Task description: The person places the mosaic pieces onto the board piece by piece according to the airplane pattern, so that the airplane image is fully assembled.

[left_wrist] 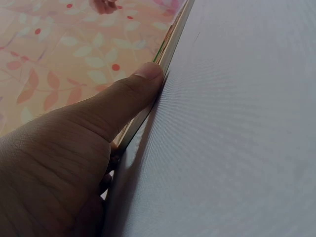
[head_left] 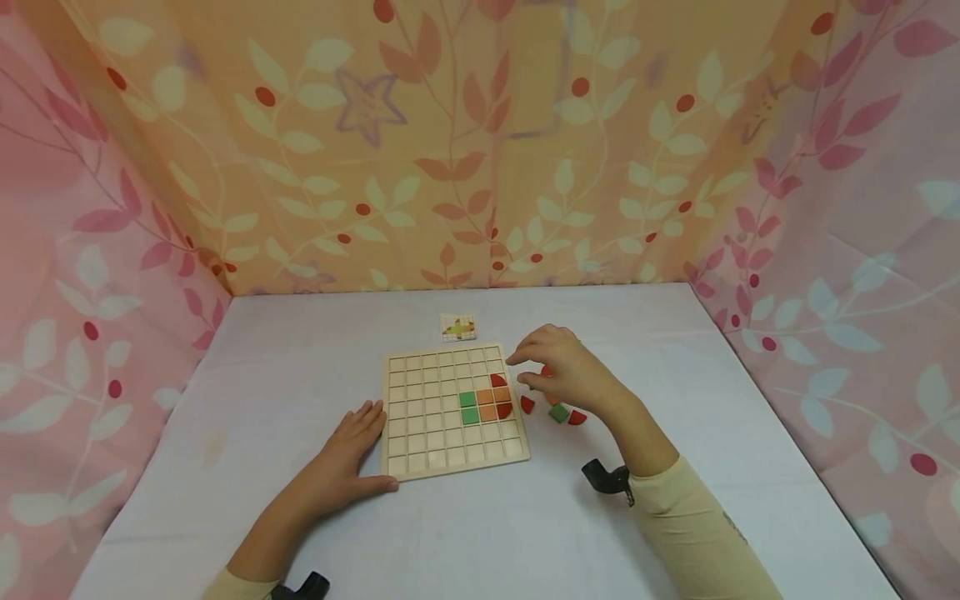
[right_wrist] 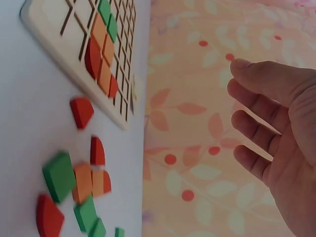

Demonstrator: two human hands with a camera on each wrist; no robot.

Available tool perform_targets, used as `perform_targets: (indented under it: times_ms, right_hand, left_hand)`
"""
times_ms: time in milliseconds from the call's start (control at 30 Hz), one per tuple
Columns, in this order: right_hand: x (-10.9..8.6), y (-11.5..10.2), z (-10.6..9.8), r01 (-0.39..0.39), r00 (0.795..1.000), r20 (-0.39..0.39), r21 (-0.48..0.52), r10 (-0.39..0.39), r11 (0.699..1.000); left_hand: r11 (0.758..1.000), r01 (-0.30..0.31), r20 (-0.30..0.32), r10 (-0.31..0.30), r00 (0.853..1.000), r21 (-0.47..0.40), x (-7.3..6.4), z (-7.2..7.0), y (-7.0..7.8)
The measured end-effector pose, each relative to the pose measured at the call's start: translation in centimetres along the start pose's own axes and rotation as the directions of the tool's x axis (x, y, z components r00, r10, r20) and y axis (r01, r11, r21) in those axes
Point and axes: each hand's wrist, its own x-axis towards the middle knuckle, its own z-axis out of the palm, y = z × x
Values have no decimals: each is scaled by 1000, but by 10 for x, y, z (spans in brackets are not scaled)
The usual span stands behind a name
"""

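A wooden grid board (head_left: 420,425) lies on the table, holding two green squares (head_left: 468,415), several orange squares (head_left: 486,397) and two red rounded pieces (head_left: 504,410) toward its right side. My left hand (head_left: 341,467) rests at the board's left edge, fingers stretched along it; in the left wrist view the thumb (left_wrist: 131,91) presses on its near edge. Above the loose pieces right of the board hovers my right hand (head_left: 567,371), fingers loosely bent with nothing between them. In the right wrist view, loose red (right_wrist: 81,111), green (right_wrist: 59,177) and orange (right_wrist: 82,182) pieces lie scattered below it.
Behind the board lies a small pattern card (head_left: 458,327) with a coloured figure on a grid. A white cloth (head_left: 300,342) covers the table. Patterned fabric walls (head_left: 450,167) enclose the back and both sides. Black wrist cameras (head_left: 606,477) are worn at both wrists.
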Motion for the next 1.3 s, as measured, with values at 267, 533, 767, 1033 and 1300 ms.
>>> perform_targets:
  times_ms: [267,533,767,1033,1300]
  right_hand:
    - [-29,20,-19,-44,999,0,-53,44,998]
    - [-66,44,-27,-103,995,-10,-48,102,994]
    - [-97,66,-28,-132,991,-3,-12,132,991]
    - [-129,86,-22,-193,981,32,15,193,981]
    - [-156,103,-12,-217,975,43,11,217,976]
  left_hand:
    - [1000,2,10,-2,1000,4,1,-1,0]
    - [1000,-12,-11,12,1000,2,0,0,-1]
    - [1000,-5,4,5,1000,-1,1,-1,0]
    - [1000,5,15,-5,1000,1,0,-1,0]
    - [1000,2,9,-2,1000,7,0,-1,1]
